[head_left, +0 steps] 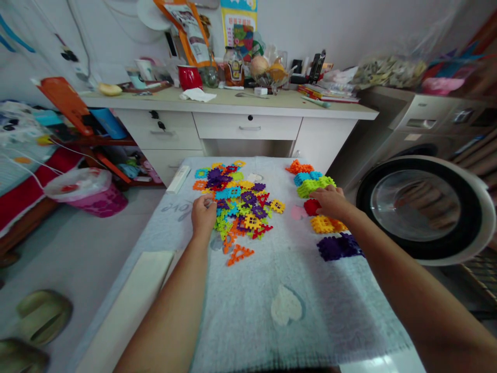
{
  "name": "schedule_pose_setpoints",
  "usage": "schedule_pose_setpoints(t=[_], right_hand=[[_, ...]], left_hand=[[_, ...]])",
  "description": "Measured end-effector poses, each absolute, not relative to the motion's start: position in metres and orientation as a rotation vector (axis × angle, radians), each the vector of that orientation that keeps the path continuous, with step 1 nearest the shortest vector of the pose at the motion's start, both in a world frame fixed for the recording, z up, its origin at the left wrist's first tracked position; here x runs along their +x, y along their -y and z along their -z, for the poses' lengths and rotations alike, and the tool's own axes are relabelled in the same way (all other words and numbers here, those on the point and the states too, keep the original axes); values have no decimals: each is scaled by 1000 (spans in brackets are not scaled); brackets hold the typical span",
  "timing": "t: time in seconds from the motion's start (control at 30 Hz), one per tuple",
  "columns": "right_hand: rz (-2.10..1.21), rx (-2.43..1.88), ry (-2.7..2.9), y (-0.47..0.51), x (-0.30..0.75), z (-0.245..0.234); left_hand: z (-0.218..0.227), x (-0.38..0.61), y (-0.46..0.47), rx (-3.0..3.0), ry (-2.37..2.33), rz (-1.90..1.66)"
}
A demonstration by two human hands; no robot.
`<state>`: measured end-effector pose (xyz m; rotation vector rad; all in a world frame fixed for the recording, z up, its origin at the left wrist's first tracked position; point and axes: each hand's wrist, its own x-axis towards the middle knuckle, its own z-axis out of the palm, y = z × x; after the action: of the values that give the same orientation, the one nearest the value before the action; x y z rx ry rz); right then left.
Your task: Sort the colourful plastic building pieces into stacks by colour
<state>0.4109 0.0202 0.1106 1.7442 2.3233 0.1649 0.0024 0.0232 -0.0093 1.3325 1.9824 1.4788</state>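
A mixed pile of plastic interlocking building pieces [248, 199] lies on the cloth-covered table [248, 290], with squares and triangles in several colours. At the pile's left edge is my left hand [204, 213], its fingers curled closed; whatever they may hold is hidden. My right hand [331, 202] reaches to the sorted row on the right, with bent fingers closed on red building pieces [311, 207]. Behind it lie green pieces [312, 186], blue pieces [305, 178] and orange pieces [298, 167]. Yellow pieces [324, 224] and purple pieces [337, 247] lie nearer me.
A long white box [178, 180] lies at the table's far left corner. Beyond stands a white desk [248, 103] crowded with a red mug [189, 77], jars and books. At right is a washing machine with its round door [423, 207] open. A pink bin [93, 194] stands left.
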Motion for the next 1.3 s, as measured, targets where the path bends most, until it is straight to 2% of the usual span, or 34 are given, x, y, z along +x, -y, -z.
schedule_pose_setpoints(t=[0.17,0.37,0.6,0.87,1.03,1.17,1.3], right_hand=[[-190,1771,-2515,-18,382,-116],[267,1613,-2843,-39,302,-101],[408,1994,-2819,-77,245,-54],[390,2088,-2729,-85,221,-41],[316,2049,-2778,-77,224,-48],[484,2042,-2943,-73,238,-49],[797,2404,-2985,-67,255,-44]], left_hand=[[0,4,-19,1429,-2056,-1457],[-5,9,-17,1621,-2113,-1276],[-15,19,-9,1717,-2094,-909],[-22,21,-5,1804,-1833,-1088],[-31,20,-5,1852,-1971,-1160],[-46,23,-8,1809,-2105,-1129],[-63,22,-15,1792,-2122,-1162]])
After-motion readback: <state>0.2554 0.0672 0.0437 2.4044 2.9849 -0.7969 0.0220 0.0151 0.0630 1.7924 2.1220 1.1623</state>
